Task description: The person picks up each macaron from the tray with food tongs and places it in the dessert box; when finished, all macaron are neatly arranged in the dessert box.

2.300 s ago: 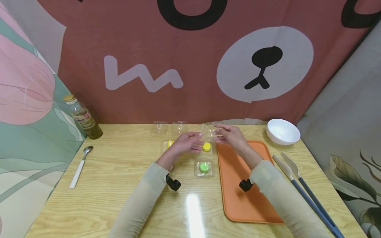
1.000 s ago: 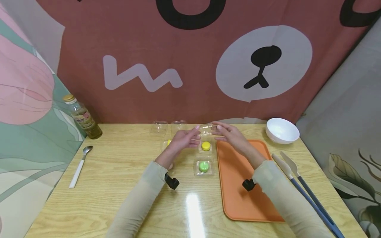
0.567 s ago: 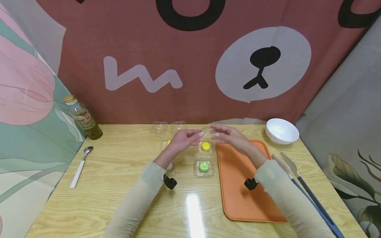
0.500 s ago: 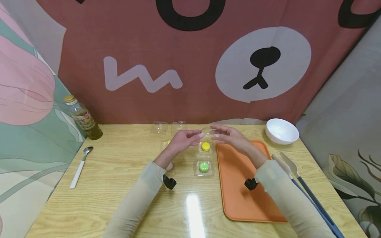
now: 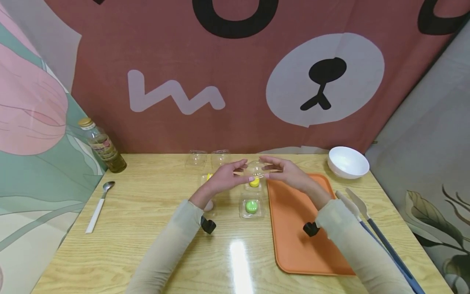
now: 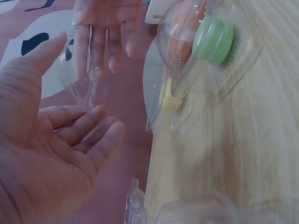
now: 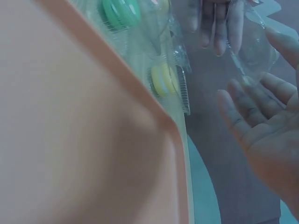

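My left hand [image 5: 225, 178] and right hand [image 5: 288, 173] hold a clear plastic dome lid [image 5: 255, 166] between them, by its opposite edges. In the left wrist view, thumb and fingers of the left hand meet the lid [image 6: 70, 77] at its rim. Just below it, a yellow macaron [image 5: 254, 183] sits in a clear plastic tray, partly behind the lid. Nearer to me, a green macaron [image 5: 251, 207] rests in another clear container [image 5: 261, 214]. Beside my left wrist, a second yellow macaron [image 5: 209, 176] and a pale pink one [image 5: 209, 205] are partly hidden.
Two clear plastic pieces [image 5: 196, 158] stand along the table's back edge. An orange tray [image 5: 301, 245] lies under my right forearm. Right of it are a white bowl [image 5: 348, 162] and two long-handled knives [image 5: 358, 204]. A spoon [image 5: 97, 210] and a glass bottle [image 5: 106, 147] are at left.
The lid has come from the far side, behind the yellow macaron, down toward me and over it. Both hands have tilted with it, and the left thumb now points lower.
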